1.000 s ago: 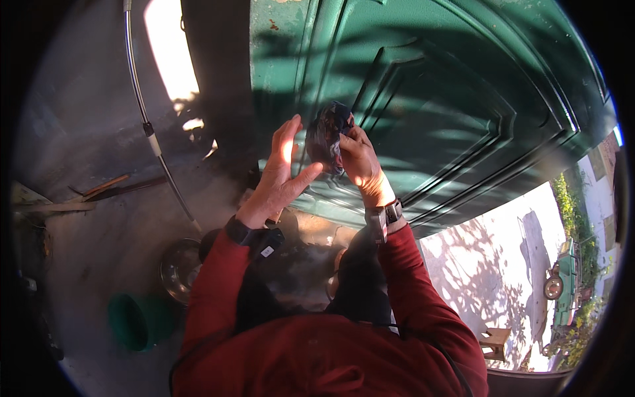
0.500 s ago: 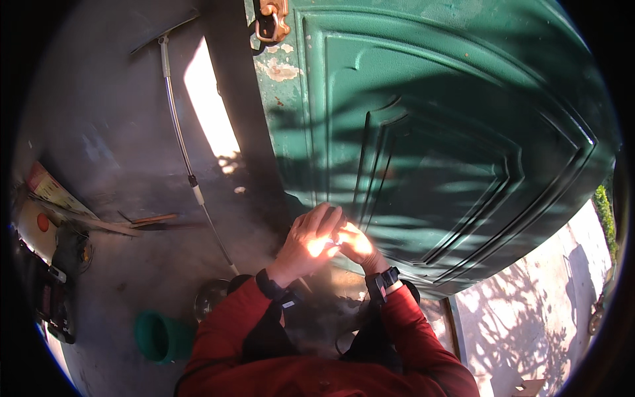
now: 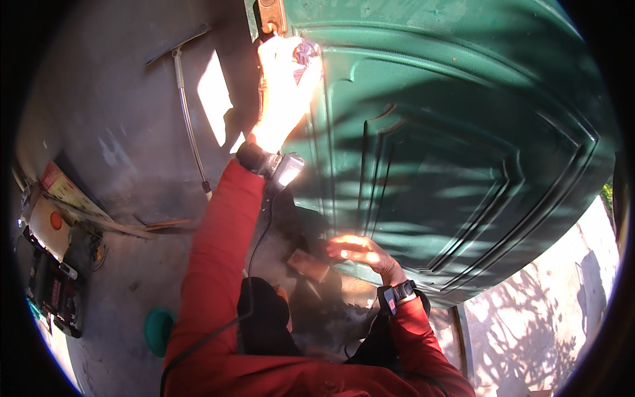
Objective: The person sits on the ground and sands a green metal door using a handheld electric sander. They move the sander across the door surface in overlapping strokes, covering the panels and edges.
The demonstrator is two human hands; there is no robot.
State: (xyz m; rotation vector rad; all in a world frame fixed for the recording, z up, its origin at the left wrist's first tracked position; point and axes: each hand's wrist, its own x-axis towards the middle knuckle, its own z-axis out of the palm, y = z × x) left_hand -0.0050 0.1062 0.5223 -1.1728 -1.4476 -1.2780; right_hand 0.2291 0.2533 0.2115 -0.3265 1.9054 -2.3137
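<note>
My left hand reaches up to the far left edge of a green panelled door. It is closed on a crumpled purplish wad, perhaps cloth; glare washes out much of the hand. Its fingertips come up to the lower end of the brownish door handle, and I cannot tell whether they touch it. Lower down, my right hand holds nothing, its fingers stretched out to the left in front of the door's near edge. Both wrists carry strapped-on devices.
A long-handled squeegee leans at the left against the grey wall. Green bucket, black toolbox and wooden sticks are on the left. A brick-like block lies near my knees. Sunlit paving is at the right.
My hands were together in front of me; now they are apart. The left has gone up to the door handle with the wad, while the right has stayed low, fingers opened out.
</note>
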